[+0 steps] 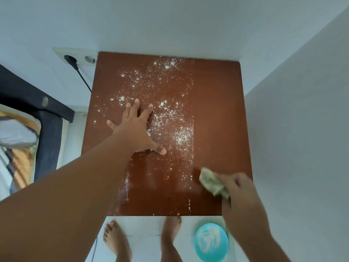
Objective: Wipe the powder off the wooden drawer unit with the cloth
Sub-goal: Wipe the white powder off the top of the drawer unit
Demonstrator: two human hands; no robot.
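The wooden drawer unit's reddish-brown top (217,114) fills the middle of the view. White powder (170,118) is scattered over its left and centre; the right strip looks clean, with a sharp edge between the two. My left hand (137,129) lies flat on the top with fingers spread, among the powder. My right hand (239,190) is blurred near the front right corner, gripping a crumpled pale green cloth (211,182) that touches the wood.
White walls close in behind and on the right. A wall socket with a black plug and cable (72,62) sits at the left rear. A turquoise bowl with powder (211,242) stands on the floor by my bare feet (117,241). Dark furniture stands at left.
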